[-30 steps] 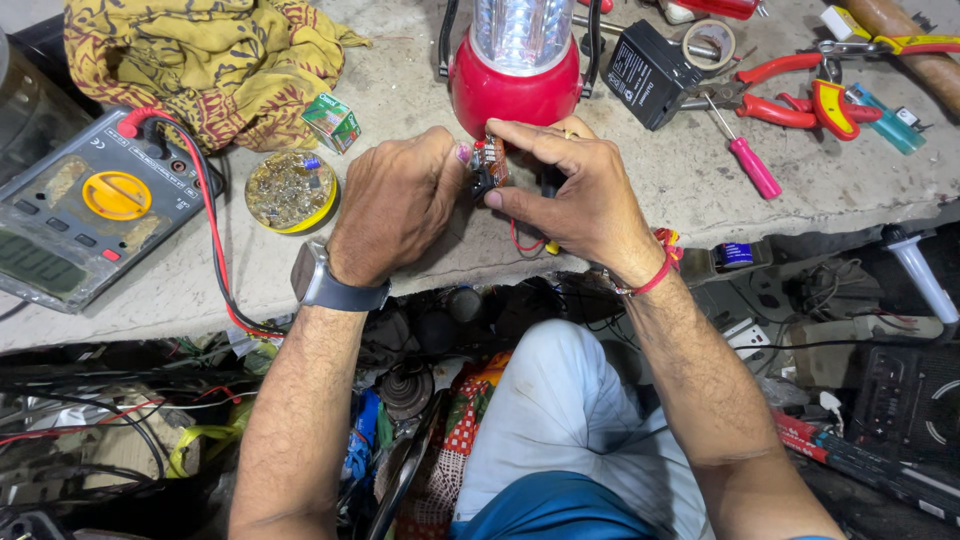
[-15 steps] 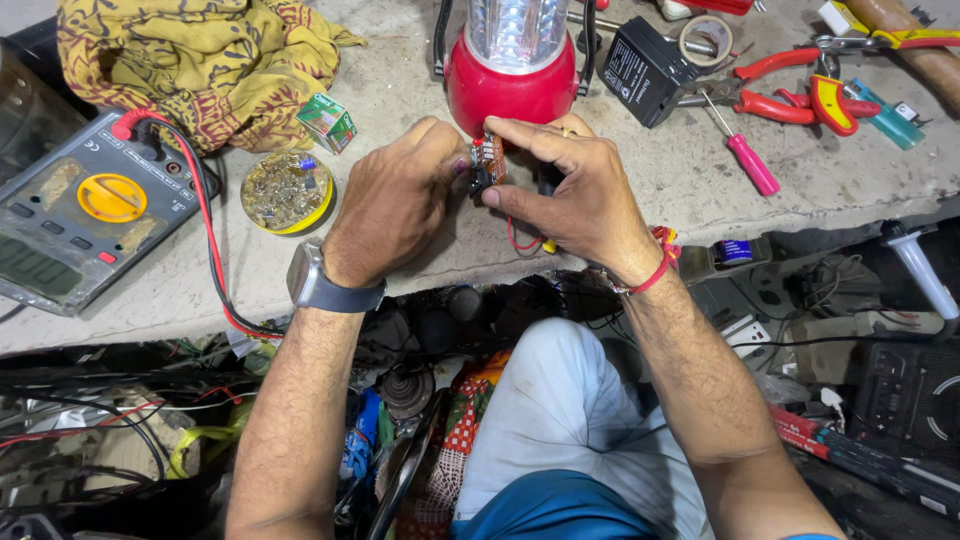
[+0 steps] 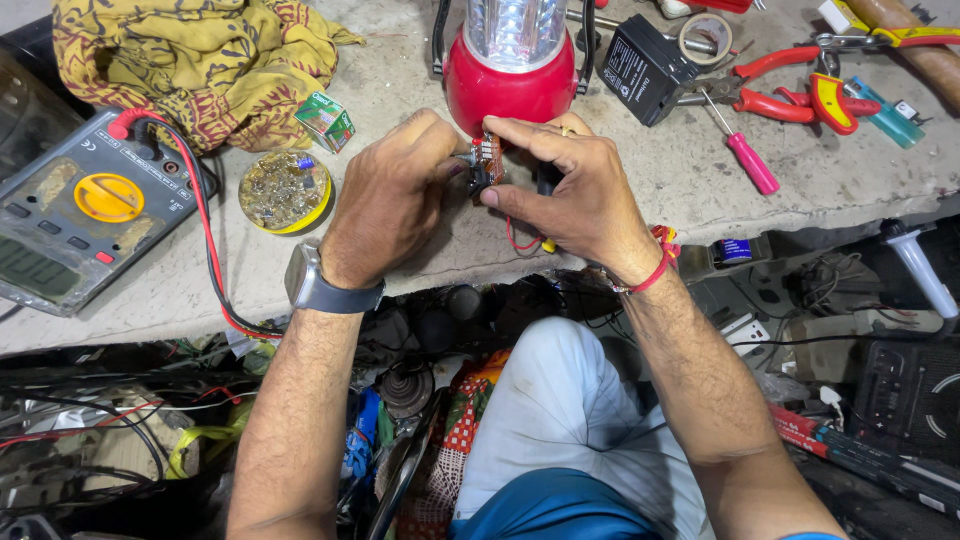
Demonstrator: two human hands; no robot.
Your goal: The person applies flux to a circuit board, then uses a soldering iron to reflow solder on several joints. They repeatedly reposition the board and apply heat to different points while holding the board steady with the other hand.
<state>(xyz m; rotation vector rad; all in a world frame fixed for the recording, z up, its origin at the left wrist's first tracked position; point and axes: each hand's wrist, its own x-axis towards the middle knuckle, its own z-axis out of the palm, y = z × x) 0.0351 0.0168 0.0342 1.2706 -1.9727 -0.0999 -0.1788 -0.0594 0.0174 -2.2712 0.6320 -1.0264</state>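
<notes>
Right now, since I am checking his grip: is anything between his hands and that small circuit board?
Nothing visible. The left hand and the right hand both pinch the small circuit board directly, just in front of the red lantern on the workbench.

On the grey concrete surface [image 3: 400,70] our hands, left [image 3: 385,200] and right [image 3: 585,195], meet around a small brown circuit board [image 3: 488,158], just near of the red plastic lantern [image 3: 512,70]. Left of them we see a round yellow tin [image 3: 284,191], further left a grey multimeter [image 3: 75,215]. Far right lie red-handled pliers [image 3: 800,85].
</notes>
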